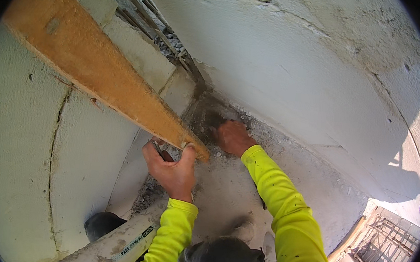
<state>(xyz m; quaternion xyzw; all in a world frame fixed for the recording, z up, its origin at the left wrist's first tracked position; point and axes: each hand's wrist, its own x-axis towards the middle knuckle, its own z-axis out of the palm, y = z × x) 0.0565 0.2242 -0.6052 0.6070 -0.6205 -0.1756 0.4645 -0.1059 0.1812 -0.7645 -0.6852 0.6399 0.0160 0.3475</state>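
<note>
A long wooden plank (109, 69) slants from the upper left down toward the corner of two pale block walls. My left hand (172, 170) grips its lower end, thumb pressed on the near face. A slim dark item (159, 150) shows between the fingers of that hand; its kind is unclear. My right hand (234, 137) reaches down to the dusty floor in the corner, just beyond the plank's end. Its fingers are blurred against a dark patch of dirt (205, 115), so anything they hold cannot be made out.
Steel reinforcing bars (153, 17) stand in a gap between the blocks at the corner. A large dirty pipe (110, 251) lies at the lower left, close to my left forearm. Grit and rubble (149, 196) line the wall's foot. A rebar grid (390, 242) shows beyond the floor's edge.
</note>
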